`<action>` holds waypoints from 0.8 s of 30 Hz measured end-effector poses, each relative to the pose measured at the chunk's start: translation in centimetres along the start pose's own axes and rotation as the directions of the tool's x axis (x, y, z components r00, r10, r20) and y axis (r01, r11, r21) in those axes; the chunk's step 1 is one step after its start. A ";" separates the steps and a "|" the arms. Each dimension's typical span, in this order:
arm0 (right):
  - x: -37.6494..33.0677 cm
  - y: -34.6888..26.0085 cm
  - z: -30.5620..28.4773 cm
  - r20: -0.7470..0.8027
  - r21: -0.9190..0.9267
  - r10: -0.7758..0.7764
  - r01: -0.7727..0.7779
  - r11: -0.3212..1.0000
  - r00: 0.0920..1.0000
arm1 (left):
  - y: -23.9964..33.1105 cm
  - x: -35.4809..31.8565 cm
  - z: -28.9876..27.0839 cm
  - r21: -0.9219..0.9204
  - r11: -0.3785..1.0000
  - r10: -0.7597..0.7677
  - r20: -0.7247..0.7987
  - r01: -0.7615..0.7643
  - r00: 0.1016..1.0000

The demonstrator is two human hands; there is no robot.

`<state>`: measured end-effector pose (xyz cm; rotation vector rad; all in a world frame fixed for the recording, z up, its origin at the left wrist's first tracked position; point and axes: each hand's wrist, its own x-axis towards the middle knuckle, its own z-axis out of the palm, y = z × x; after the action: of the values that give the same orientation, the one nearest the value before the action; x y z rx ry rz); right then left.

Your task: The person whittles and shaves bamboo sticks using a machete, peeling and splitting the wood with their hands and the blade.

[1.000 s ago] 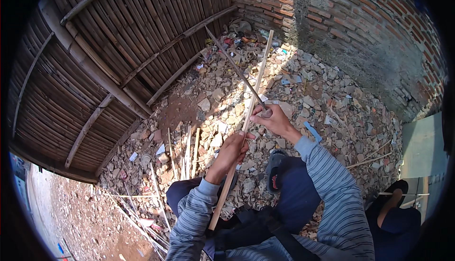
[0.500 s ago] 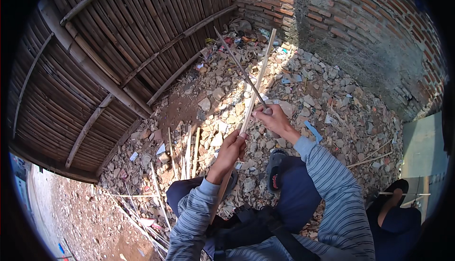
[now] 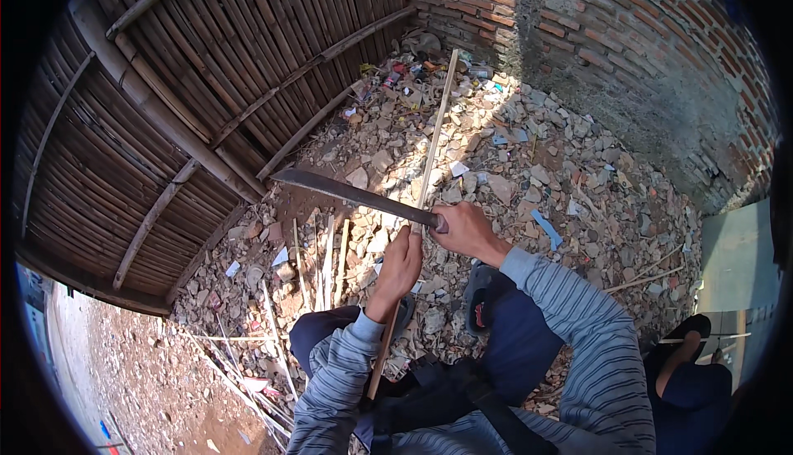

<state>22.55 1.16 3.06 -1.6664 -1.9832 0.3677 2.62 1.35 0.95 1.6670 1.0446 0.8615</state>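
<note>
My left hand is closed round a long pale bamboo strip. The strip runs from near my lap up and away toward the brick wall. In my right hand is the handle of a machete, its fingers wrapped tight. The dark machete blade points left and lies across the strip just beyond my left hand. Whether its edge bites into the bamboo I cannot tell. Both hands are close together in front of my knees.
Stones and litter cover the ground. More bamboo strips lie at the lower left, with several short ones nearer. A slatted bamboo wall rises on the left, a brick wall behind. Another person's leg shows at lower right.
The machete has swung from pointing far ahead to pointing left, its broad side now showing. My right hand has dropped slightly nearer, and the strip's far end has shifted left.
</note>
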 end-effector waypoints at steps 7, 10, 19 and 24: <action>0.2 -0.7 0.2 0.010 -0.001 -0.024 0.024 1.000 1.000 | 0.2 -0.1 0.1 0.256 0.964 0.076 -0.021 -0.068 0.997; 0.5 -0.2 0.5 0.004 -0.018 -0.033 0.033 0.999 0.999 | 0.4 -0.1 0.3 0.295 0.950 0.120 -0.039 -0.103 0.992; 1.5 2.7 -0.1 -0.085 0.029 0.139 -0.137 0.990 0.987 | 0.8 -1.0 0.4 0.318 0.945 0.096 -0.047 -0.077 0.994; 0.5 1.9 0.0 -0.018 -0.013 0.026 -0.026 1.000 1.000 | 1.5 -0.7 0.3 0.315 0.946 0.098 -0.064 -0.073 0.993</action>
<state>24.04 2.07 2.17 -1.6993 -1.9574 0.3484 3.02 0.34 2.25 1.9688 1.2199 0.8566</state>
